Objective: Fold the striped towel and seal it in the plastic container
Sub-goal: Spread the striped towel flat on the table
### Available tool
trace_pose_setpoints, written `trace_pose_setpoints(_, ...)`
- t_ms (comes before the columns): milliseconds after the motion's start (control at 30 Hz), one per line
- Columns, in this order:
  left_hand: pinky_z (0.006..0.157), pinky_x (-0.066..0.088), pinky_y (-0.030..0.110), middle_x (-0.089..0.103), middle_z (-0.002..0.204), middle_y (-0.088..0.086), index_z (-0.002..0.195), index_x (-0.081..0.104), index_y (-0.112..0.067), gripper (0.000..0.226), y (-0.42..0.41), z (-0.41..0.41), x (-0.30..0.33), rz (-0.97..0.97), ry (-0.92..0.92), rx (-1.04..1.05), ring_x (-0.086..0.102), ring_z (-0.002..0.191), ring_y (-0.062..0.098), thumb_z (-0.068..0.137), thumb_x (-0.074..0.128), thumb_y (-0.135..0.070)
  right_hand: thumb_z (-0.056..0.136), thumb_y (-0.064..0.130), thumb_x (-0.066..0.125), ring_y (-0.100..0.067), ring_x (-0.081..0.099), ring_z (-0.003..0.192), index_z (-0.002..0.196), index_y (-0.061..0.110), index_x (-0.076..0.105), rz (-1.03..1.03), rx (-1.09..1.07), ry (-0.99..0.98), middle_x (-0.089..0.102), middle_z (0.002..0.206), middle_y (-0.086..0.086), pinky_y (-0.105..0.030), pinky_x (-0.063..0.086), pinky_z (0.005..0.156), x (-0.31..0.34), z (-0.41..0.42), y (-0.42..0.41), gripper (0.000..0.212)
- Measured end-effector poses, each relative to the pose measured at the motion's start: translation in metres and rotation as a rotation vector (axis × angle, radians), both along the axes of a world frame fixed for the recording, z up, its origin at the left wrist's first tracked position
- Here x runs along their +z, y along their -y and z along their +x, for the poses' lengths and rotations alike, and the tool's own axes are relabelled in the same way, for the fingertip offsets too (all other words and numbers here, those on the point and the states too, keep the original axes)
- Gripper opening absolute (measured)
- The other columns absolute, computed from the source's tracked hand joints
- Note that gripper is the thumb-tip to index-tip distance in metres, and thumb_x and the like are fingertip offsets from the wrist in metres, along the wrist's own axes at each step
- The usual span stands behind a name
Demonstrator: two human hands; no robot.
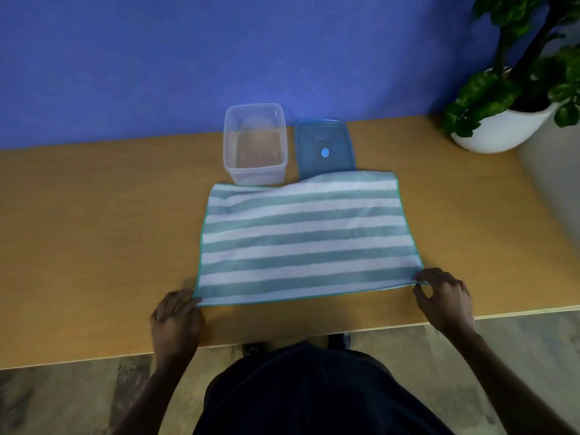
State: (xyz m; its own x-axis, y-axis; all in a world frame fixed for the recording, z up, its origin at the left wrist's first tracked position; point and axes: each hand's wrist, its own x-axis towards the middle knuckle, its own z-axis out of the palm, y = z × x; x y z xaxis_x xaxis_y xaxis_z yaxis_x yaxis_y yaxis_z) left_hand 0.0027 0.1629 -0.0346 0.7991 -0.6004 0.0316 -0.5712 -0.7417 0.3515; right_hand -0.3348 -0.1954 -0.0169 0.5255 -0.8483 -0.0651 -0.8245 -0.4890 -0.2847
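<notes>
One striped towel [306, 238] lies flat; left hand [175, 321] at 7 o'clock and right hand [445, 296] at 4 pinch its near corners. At 12: one container [255, 144], one blue lid [324, 149].

lid [323, 149] near edge hidden under towel [307, 240], plant [518, 67] cut off by right edge

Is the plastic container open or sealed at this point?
Open. The plastic container stands lidless and empty, its blue lid flat on the table beside it, near edge under the striped towel.
</notes>
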Motion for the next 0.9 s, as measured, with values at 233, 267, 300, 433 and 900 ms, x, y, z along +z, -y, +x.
trace_pose_setpoints(233,0.087,0.044,0.054,0.064,0.12,0.023,0.102,0.073,-0.004,0.047,-0.008,-0.009,-0.002,-0.08,0.009,-0.022,0.056,0.114,0.045,0.077,0.043,-0.029,0.082,0.041,0.064,-0.032,0.063,0.107,0.11,0.009,0.066,-0.059,0.013,-0.03,0.066,0.121,-0.011,-0.049,0.042,0.096,-0.001,-0.001,-0.021,0.043)
trace_pose_setpoints(267,0.09,0.043,0.055,0.061,0.125,0.023,0.11,0.069,-0.004,0.05,-0.003,-0.008,0.001,-0.066,0.0,-0.022,0.053,0.117,0.044,0.08,0.041,-0.032,0.082,0.049,0.057,-0.032,0.06,0.112,0.117,0.01,0.062,-0.059,0.034,-0.022,0.063,0.127,-0.012,-0.051,0.042,0.098,0.0,0.006,-0.02,0.052)
trace_pose_setpoints(300,0.095,0.041,0.056,0.057,0.131,0.022,0.118,0.064,-0.005,0.053,0.005,-0.006,0.004,-0.057,-0.02,-0.02,0.05,0.122,0.042,0.083,0.039,-0.035,0.084,0.054,0.051,-0.031,0.057,0.119,0.125,0.011,0.057,-0.051,0.051,-0.009,0.057,0.135,-0.011,-0.053,0.04,0.101,0.001,0.015,-0.019,0.06)
trace_pose_setpoints(433,0.107,0.035,0.055,0.039,0.151,0.017,0.144,0.04,-0.012,0.066,0.051,0.008,0.01,-0.018,-0.057,-0.14,0.038,0.137,0.036,0.092,0.03,-0.052,0.091,0.065,0.035,-0.027,0.026,0.146,0.151,0.019,0.024,0.016,0.1,-0.027,0.023,0.16,-0.006,-0.054,0.024,0.114,-0.005,0.054,-0.01,0.077)
trace_pose_setpoints(900,0.12,0.004,0.052,0.003,0.164,0.0,0.154,0.006,-0.031,0.076,0.052,-0.004,-0.03,0.163,-0.077,-0.242,0.002,0.151,0.018,0.089,0.02,-0.069,0.087,0.076,0.021,-0.017,0.004,0.15,0.153,0.035,-0.003,0.085,0.118,-0.017,-0.001,0.164,0.008,-0.054,0.009,0.12,-0.049,0.031,-0.03,0.081)
